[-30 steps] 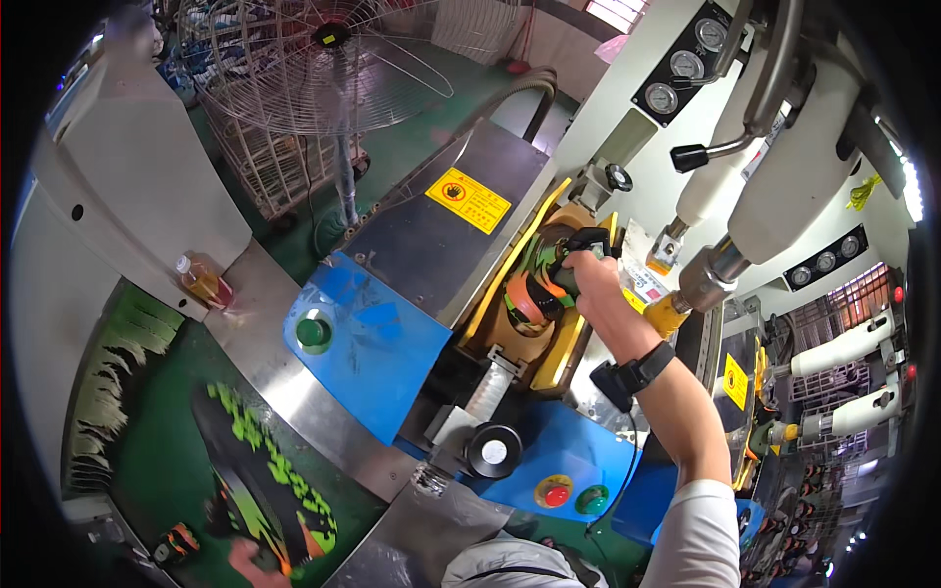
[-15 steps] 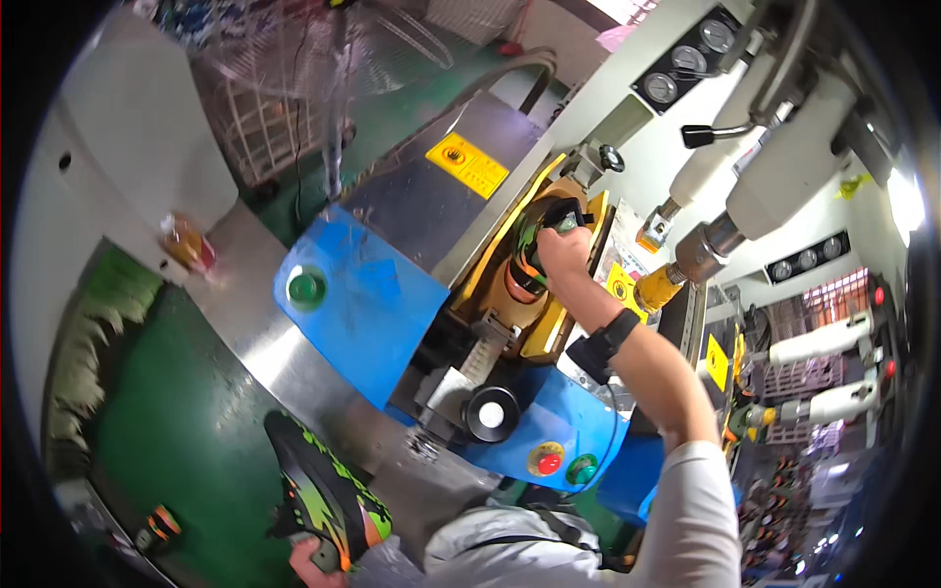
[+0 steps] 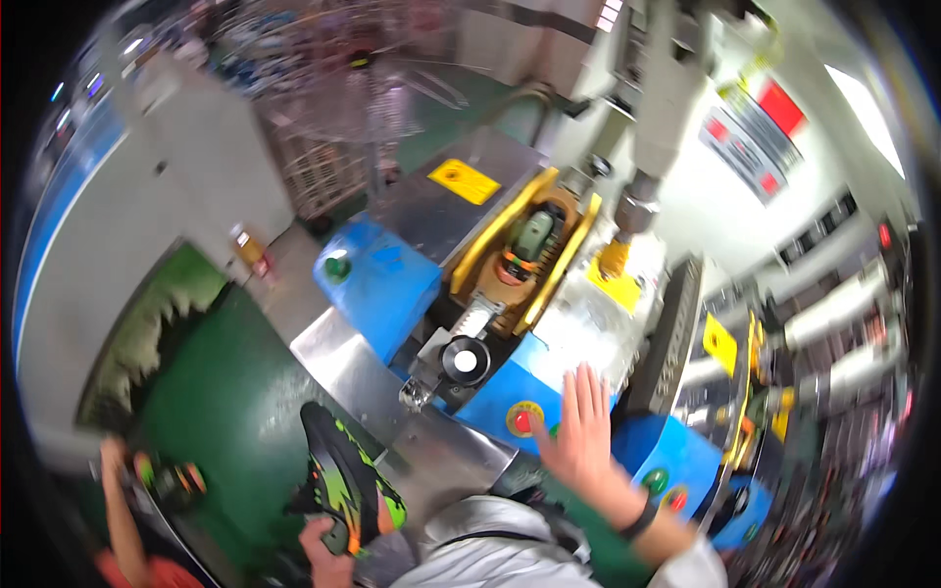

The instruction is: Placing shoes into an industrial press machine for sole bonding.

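Here, a black shoe (image 3: 345, 478) with bright green and orange patterning is gripped at its lower end by the left hand (image 3: 328, 549), the fingers closed around it; the shoe is held tilted above the brushed-steel worktop (image 3: 338, 358), just beside the dark green mat (image 3: 211, 412). The right hand (image 3: 580, 426) is shown spread wide and flat, fingers extended and holding nothing, over the blue painted front of the machine (image 3: 510, 382). A dark band (image 3: 639, 519) is worn at its wrist. A round red push button (image 3: 522, 420) in a yellow ring is seen just left of the right hand, touching distance not being determinable.

The machine is built of smooth blue sheet-metal housings and bare grey plate. At its centre, two curved yellow rails (image 3: 534, 250) enclose a recessed cavity in which a green and orange part (image 3: 524, 245) is seated; its exact form is blurred. A black circular knob (image 3: 465, 361) with a white centre is mounted below the cavity. A green round button (image 3: 336, 266) is set on the left blue housing (image 3: 377, 279), and a yellow rectangular label (image 3: 464, 181) lies on the sloped steel plate behind.

At the lower left edge, another person's arm (image 3: 120, 510) is visible beside a second dark shoe (image 3: 169, 480), well apart from the person's own hands.
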`<state>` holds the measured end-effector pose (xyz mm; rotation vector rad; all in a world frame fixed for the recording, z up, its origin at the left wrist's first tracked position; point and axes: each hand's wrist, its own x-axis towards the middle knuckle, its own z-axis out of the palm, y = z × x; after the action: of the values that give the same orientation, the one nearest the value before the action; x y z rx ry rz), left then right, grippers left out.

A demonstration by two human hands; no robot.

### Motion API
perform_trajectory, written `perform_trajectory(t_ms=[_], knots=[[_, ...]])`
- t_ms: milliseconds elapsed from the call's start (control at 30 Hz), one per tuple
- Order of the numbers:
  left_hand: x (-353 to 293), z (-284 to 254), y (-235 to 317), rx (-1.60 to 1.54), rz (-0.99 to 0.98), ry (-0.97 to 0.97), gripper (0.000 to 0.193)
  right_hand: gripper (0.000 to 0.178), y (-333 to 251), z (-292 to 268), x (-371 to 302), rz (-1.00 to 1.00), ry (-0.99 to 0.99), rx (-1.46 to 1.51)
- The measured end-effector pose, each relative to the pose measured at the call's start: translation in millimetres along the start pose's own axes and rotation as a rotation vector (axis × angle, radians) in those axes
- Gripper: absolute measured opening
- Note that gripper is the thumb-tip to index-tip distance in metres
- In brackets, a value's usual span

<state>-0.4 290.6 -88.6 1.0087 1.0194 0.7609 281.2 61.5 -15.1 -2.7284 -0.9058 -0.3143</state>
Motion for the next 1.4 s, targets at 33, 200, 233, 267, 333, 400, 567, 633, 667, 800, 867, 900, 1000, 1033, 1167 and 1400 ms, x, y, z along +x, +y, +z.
perform_trajectory(t_ms=[33, 200, 233, 267, 333, 400, 567, 633, 667, 800, 867, 900, 1000, 1033, 1167, 1400], knots=[[3.7, 12.9, 22.1, -0.412, -0.467, 0.024, 0.011, 0.081, 6.3, -6.5, -41.7, 0.079, -0.034, -0.018], [-9.1, -10.9, -10.6, -0.435, -0.478, -0.193, 0.022, 0.077, 10.5, -8.4, -91.5, 0.235, -0.180, 0.346], [-19.5, -14.1, -7.4, -0.460, -0.465, -0.179, 0.021, 0.071, 5.6, -15.5, -92.3, 0.189, -0.114, 0.324], [-31.7, -13.8, -6.9, -0.483, -0.453, -0.162, 0.021, 0.071, -3.5, -21.8, -100.5, 0.163, -0.096, 0.360], [-70.3, 12.8, 32.6, -0.522, -0.391, -0.113, 0.021, 0.063, -13.2, -35.7, -127.0, 0.011, 0.014, 0.599], [-91.1, -0.8, 34.1, -0.469, -0.449, -0.137, 0.026, 0.053, -15.5, -33.8, -156.0, 0.103, -0.042, 0.848], [-108.5, -71.4, -38.5, -0.306, -0.341, -0.019, 0.040, 0.039, -14.5, 9.0, -224.6, 0.155, -0.445, 0.934], [-126.3, -62.2, -37.6, -0.142, -0.228, 0.159, 0.049, 0.029, -27.1, -5.1, -217.0, 0.109, -0.477, 1.118], [-120.7, -75.8, -53.6, -0.012, -0.183, 0.205, 0.054, 0.029, -30.0, -5.8, -212.7, 0.088, -0.508, 1.108], [-95.2, -112.0, -134.0, 0.754, 0.104, 0.273, 0.073, 0.036, -65.0, 23.5, -194.0, 0.145, -0.590, 1.284], [-81.4, -104.0, -116.1, 0.600, -0.041, 0.181, 0.076, 0.044, -106.9, 36.0, -192.6, 0.100, -0.652, 1.282], [-71.8, -113.4, -140.1, 0.603, 0.048, 0.173, 0.082, 0.049, -144.5, 37.9, -192.4, 0.036, -0.683, 1.372], [-76.7, -126.9, -189.5, 0.523, 0.035, 0.164, 0.108, 0.080, -242.1, 82.4, -205.9, -0.296, -0.943, 1.166], [-69.5, -140.5, -240.4, 0.465, 0.182, 0.163, 0.119, 0.086, -282.6, 103.6, -216.6, -0.354, -0.984, 1.043], [-80.0, -125.7, -247.9, 0.448, 0.064, 0.131, 0.092, 0.100, -383.4, 190.8, -250.8, -0.485, -1.070, 0.761], [-83.5, -151.8, -205.2, 0.574, -0.046, -0.317, 0.061, 0.073, -402.4, 186.8, -209.8, -0.234, -1.169, 0.660]])
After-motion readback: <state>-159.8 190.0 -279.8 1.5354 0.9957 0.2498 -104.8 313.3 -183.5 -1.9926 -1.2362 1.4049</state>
